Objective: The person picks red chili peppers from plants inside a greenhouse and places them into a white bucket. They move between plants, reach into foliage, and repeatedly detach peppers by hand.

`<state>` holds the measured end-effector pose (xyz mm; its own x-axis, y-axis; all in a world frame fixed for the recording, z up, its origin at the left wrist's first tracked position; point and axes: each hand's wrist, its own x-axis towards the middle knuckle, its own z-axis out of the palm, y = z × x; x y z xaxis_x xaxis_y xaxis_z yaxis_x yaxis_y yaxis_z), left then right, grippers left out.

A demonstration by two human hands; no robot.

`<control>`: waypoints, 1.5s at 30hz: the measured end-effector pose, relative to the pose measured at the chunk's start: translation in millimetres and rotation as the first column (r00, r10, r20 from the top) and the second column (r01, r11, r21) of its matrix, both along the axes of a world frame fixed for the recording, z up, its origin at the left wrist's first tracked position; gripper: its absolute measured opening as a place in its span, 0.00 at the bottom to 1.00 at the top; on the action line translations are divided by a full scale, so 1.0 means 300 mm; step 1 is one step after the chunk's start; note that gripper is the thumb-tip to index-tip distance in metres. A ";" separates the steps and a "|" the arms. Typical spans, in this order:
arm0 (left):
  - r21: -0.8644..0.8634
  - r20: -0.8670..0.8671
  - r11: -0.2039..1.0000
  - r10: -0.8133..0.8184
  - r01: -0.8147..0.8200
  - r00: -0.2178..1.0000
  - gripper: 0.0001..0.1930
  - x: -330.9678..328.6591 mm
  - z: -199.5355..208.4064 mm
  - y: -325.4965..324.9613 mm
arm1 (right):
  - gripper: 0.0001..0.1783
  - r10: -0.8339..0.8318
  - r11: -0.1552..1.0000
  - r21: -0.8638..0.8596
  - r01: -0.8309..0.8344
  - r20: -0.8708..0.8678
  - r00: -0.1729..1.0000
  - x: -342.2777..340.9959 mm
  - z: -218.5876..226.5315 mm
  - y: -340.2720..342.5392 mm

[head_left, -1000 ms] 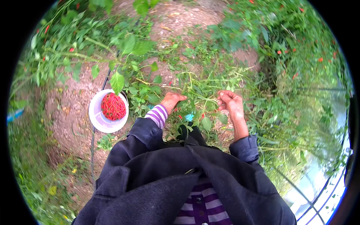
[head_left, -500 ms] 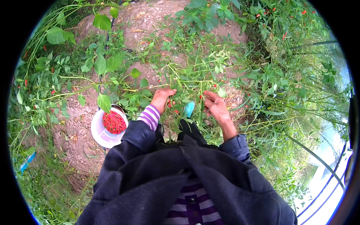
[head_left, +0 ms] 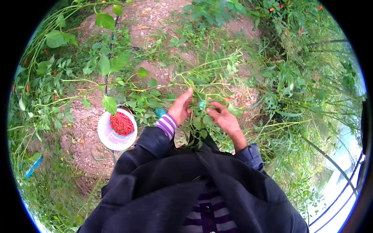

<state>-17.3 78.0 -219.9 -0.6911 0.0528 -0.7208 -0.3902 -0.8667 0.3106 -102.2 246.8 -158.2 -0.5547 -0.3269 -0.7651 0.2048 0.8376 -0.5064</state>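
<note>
A leafy chili pepper branch (head_left: 199,118) hangs between my two hands, with a red chili (head_left: 227,99) on its right side. My left hand (head_left: 181,108) is at the branch's left side, thumb pointing up and fingers curled inward; what lies in them is hidden. On the other side, my right hand (head_left: 226,121) pinches among the branch's leaves with thumb and forefinger closed. A white bucket (head_left: 105,136) sits on the soil to the left of my left arm. Red chilies (head_left: 122,123) lie heaped inside it.
Chili plants (head_left: 50,77) with scattered red fruit grow along the left. Denser plants (head_left: 291,85) fill the right, beside curved dark poles (head_left: 328,161). A thin black hose (head_left: 112,46) runs over the soil. A blue object (head_left: 33,167) lies at the far left.
My left hand has moved right and slightly down, closer to my right hand. The right hand has shifted slightly right and down. The branch between them has bunched together.
</note>
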 end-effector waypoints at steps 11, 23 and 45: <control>-0.902 0.409 0.083 -0.155 0.424 0.900 0.22 -0.141 -0.108 0.029 | 0.17 0.213 0.916 -0.391 -0.086 0.295 0.931 0.039 0.168 -0.154; -0.259 0.010 0.950 -0.179 0.175 0.984 0.18 -0.102 0.028 -0.079 | 0.13 -0.259 0.906 -0.344 0.246 0.009 0.966 -0.047 0.127 -0.053; -0.383 0.079 0.924 0.037 -0.004 0.996 0.18 -0.078 -0.065 -0.101 | 0.18 -0.094 0.990 -0.120 0.072 -0.191 0.977 -0.075 0.039 0.074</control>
<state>-40.8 47.6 -239.3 -0.6256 -0.2517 -0.7384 -0.4124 -0.6967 0.5869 -124.8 269.1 -146.7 -0.7191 -0.3503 -0.6002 0.1590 0.7578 -0.6328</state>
